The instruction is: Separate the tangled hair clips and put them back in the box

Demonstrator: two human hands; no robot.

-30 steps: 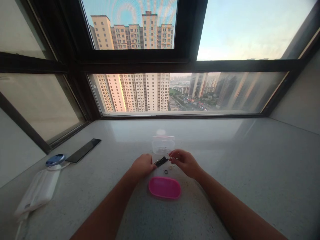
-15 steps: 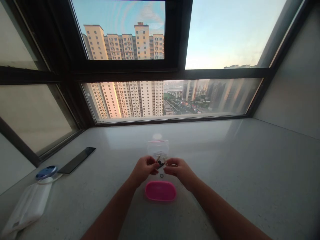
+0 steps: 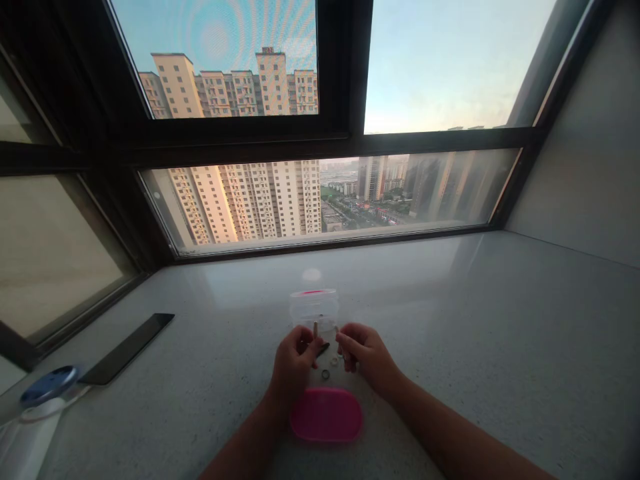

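My left hand is closed in a pinch round a small beige stick-like piece that points up. A dark slender piece shows beside its fingertips; whether the hand grips it, I cannot tell. Opposite it, my right hand pinches a small pale piece, mostly covered by the fingers. Between the hands and the pink oval tray lie a small dark ring and a small whitish piece. Just beyond the fingers rests a clear zip bag with a red strip.
On the pale speckled sill, a dark flat phone-like slab lies at left. Near it are a blue round disc and a white object with a cable. A dark-framed window stands behind.
The view has shifted, so the tray and hands appear lower and the slab further left. My hands have parted slightly, and a whitish piece now shows beside the ring.
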